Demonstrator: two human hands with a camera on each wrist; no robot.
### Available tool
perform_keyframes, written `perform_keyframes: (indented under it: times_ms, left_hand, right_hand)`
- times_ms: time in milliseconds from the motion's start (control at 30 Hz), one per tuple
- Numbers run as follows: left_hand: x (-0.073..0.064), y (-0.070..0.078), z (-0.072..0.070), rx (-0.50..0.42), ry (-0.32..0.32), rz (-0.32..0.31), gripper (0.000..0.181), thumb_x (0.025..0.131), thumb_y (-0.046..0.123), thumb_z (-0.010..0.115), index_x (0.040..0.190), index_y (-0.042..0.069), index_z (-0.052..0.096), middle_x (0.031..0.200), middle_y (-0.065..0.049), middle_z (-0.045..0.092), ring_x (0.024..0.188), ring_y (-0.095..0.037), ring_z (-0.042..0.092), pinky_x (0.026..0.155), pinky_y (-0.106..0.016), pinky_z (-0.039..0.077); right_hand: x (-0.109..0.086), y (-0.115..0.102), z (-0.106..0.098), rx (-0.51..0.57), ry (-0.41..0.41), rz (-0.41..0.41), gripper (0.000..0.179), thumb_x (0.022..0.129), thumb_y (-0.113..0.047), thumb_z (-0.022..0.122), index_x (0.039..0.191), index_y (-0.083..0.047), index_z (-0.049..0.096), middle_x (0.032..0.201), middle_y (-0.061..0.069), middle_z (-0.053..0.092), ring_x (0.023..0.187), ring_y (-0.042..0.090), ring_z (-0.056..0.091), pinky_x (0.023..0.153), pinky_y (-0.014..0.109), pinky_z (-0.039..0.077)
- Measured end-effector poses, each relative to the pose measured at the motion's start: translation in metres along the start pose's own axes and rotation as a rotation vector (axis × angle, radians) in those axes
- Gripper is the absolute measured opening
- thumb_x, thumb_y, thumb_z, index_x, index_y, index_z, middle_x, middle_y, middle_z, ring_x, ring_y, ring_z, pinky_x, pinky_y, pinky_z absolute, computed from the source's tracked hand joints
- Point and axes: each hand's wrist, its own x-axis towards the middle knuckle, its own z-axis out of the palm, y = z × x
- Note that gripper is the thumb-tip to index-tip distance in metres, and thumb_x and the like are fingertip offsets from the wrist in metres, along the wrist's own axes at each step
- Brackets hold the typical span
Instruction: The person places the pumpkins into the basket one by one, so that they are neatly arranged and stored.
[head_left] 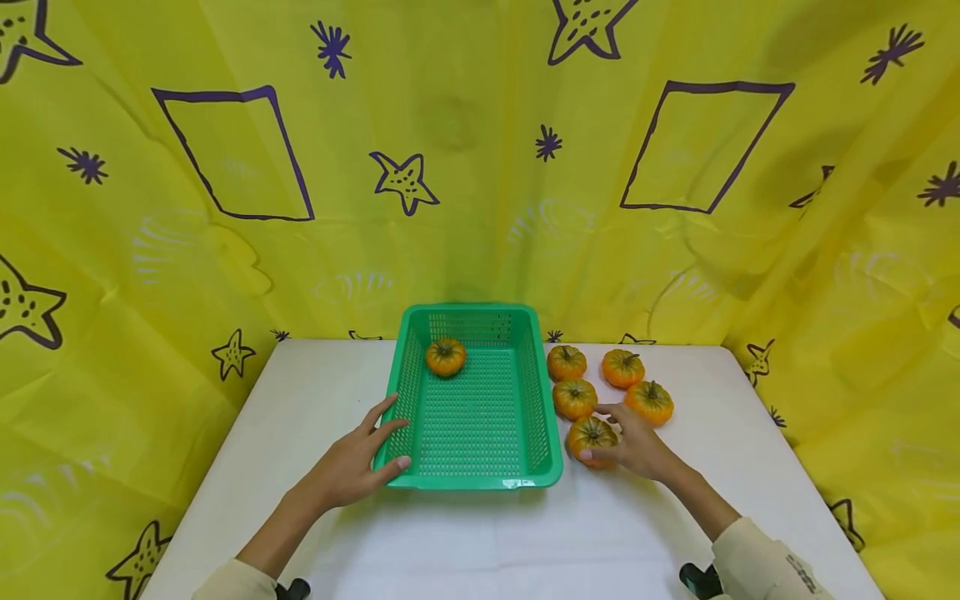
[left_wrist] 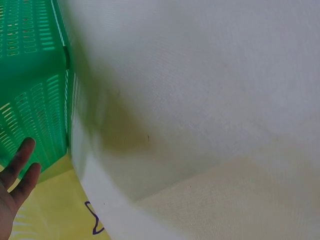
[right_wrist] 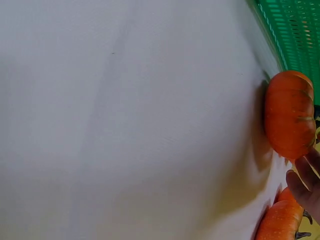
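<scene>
Spreading about the nearest pumpkin (head_left: 592, 435), the thumb and fingers of the right hand (head_left: 637, 442) are standing apart, touching its surface. The left hand (head_left: 348, 471), its fingers splayed, is resting at the left rim of the green basket (head_left: 480, 482), near the front corner. A single pumpkin (head_left: 446, 357) is lying inside, toward the back left; four other pumpkins (head_left: 575, 399) are sitting right of the basket with the nearest one. White table (head_left: 487, 550) is extending before and left of the basket, its back edge meeting a yellow curtain (head_left: 480, 225). The right wrist view is revealing the nearest pumpkin's orange flank (right_wrist: 287, 115); the left wrist view is adding the basket's slotted outer wall (left_wrist: 37, 107).
</scene>
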Motion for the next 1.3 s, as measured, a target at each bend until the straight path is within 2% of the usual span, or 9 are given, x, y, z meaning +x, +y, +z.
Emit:
perform_keyframes:
  times_ms: [200,600,800,1033,1167,1300]
  left_hand:
    - [0.0,0.001,0.0,0.003,0.012,0.012,0.062,0.097,0.053,0.059,0.146,0.016,0.053,0.167,-0.005,0.021,0.122,-0.038,0.062,0.089,-0.055,0.054]
    - [0.001,-0.001,0.0,0.013,0.013,0.02,0.061,0.097,0.052,0.059,0.145,0.017,0.053,0.167,-0.004,0.021,0.121,-0.037,0.063,0.089,-0.054,0.054]
    - [-0.002,-0.002,0.0,0.016,0.019,0.018,0.06,0.097,0.051,0.059,0.146,0.016,0.053,0.167,-0.006,0.021,0.12,-0.039,0.063,0.087,-0.054,0.055]
    - [-0.001,-0.003,0.001,0.012,0.024,0.029,0.06,0.097,0.049,0.06,0.146,0.015,0.052,0.167,-0.006,0.02,0.118,-0.04,0.064,0.084,-0.053,0.055]
    - [0.0,-0.002,0.001,0.014,0.026,0.031,0.061,0.097,0.049,0.06,0.146,0.014,0.053,0.167,-0.006,0.021,0.117,-0.04,0.064,0.084,-0.054,0.056]
    - [0.0,-0.001,0.002,0.006,0.026,0.035,0.06,0.097,0.049,0.06,0.146,0.015,0.053,0.167,-0.006,0.021,0.118,-0.041,0.064,0.084,-0.054,0.055]
  right_hand:
    - [-0.003,0.005,0.006,-0.029,0.007,-0.008,0.081,0.075,-0.037,0.089,0.136,0.005,0.055,0.13,0.024,0.058,0.119,0.041,0.055,0.1,0.063,0.044]
    - [-0.003,0.005,0.009,-0.008,-0.021,0.023,0.077,0.078,-0.032,0.087,0.137,0.004,0.053,0.133,0.024,0.059,0.119,0.041,0.057,0.101,0.062,0.045]
    - [-0.001,0.003,0.009,0.004,-0.041,0.005,0.074,0.08,-0.035,0.085,0.135,0.005,0.055,0.131,0.022,0.06,0.116,0.036,0.057,0.099,0.059,0.046]
    - [0.0,-0.005,-0.004,0.005,-0.019,0.024,0.075,0.08,-0.039,0.083,0.137,0.0,0.055,0.133,0.022,0.059,0.114,0.034,0.057,0.095,0.055,0.048]
    - [0.001,-0.011,-0.014,0.021,-0.011,0.006,0.073,0.082,-0.039,0.082,0.139,-0.003,0.055,0.137,0.023,0.057,0.113,0.034,0.058,0.09,0.05,0.05]
    - [0.002,-0.019,-0.025,0.045,0.011,-0.016,0.072,0.083,-0.036,0.082,0.141,-0.005,0.054,0.143,0.024,0.052,0.119,0.039,0.056,0.091,0.053,0.05]
